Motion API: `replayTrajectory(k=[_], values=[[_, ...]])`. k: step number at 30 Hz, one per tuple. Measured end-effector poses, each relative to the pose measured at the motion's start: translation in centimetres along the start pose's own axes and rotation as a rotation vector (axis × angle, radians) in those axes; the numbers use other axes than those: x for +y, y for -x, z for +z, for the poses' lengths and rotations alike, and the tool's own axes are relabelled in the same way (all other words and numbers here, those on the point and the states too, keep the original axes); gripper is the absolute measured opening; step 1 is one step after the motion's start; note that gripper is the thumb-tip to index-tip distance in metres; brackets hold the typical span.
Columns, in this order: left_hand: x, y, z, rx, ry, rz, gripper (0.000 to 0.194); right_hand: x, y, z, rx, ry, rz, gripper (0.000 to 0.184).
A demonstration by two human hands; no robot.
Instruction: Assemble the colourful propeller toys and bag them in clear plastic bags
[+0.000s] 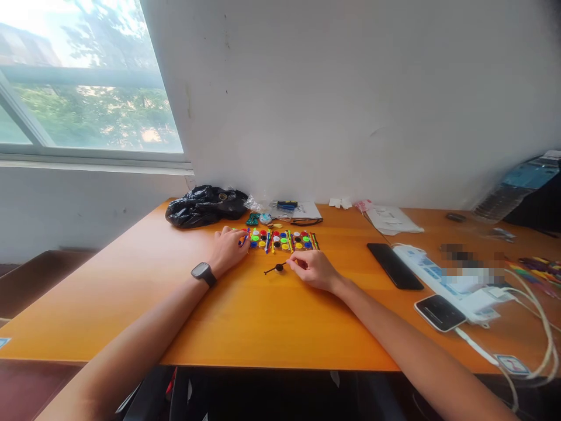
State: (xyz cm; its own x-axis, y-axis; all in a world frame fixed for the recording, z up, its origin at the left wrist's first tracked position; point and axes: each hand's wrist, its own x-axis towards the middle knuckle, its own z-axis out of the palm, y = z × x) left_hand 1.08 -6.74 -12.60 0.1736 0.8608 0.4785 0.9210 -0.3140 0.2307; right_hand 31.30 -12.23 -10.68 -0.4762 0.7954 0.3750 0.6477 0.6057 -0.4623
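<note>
My right hand [314, 270] pinches one end of a thin black stick [269, 272] just above the table. A round black disc [279, 268] sits around the middle of that stick. My left hand [228, 250], with a dark watch on the wrist, rests at the left end of a row of coloured pieces. Its fingers are bent over small blue and purple bits there, and what they hold is partly hidden. Along the row, small round discs [276, 239] in red, white, green, black, blue and yellow lie in groups. Coloured sticks [267, 241] lie between the groups.
A black plastic bag [205, 206] lies at the back left, beside clear wrap and small items. Glasses [307, 221] lie behind the row. To the right are a black phone [394, 266], a white power strip [432, 280], a white-edged device [439, 312] and cables.
</note>
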Motion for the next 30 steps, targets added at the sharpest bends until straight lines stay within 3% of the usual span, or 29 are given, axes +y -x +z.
replayTrajectory(k=[11,20,25,30], values=[[0.43,0.05,-0.44,-0.097,-0.010,0.026,0.035,-0.18,0.06,-0.09,-0.019,0.003,0.003,0.023],[0.50,-0.02,-0.50,-0.078,-0.008,0.008,0.036,-0.32,0.12,-0.27,-0.021,0.007,-0.008,0.021],[0.46,-0.06,-0.71,0.004,0.038,-0.040,0.031,-0.49,0.11,-0.35,-0.025,0.007,-0.007,0.021],[-0.27,-0.48,-1.00,0.082,0.183,-0.208,0.022,-0.62,0.19,0.02,0.012,-0.049,-0.074,0.016]])
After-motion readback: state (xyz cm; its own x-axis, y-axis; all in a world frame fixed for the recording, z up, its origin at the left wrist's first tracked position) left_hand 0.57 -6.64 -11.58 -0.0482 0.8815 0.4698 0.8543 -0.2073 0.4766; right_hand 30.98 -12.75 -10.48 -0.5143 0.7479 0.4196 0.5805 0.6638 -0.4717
